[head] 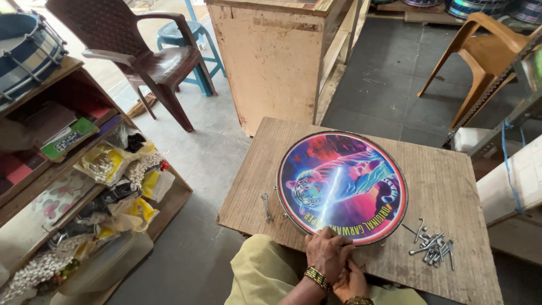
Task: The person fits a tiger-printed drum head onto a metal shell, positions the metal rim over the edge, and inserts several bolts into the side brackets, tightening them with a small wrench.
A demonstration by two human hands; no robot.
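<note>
Hands pressed together, my left hand (326,253) over my right hand (350,280), I pinch the near rim of the drum (341,186) lying flat on the wooden board (446,186). Steady grip seems best; hooks (432,244) crowd the right, spanner (266,207) the left edge.

A round printed drum (342,186) lies on the square wooden counter (446,181). A small metal wrench (266,207) lies at its left, a heap of metal hook bolts (433,243) at its right. Both hands, left hand (327,254) over right hand (351,280), meet at its near rim.
</note>
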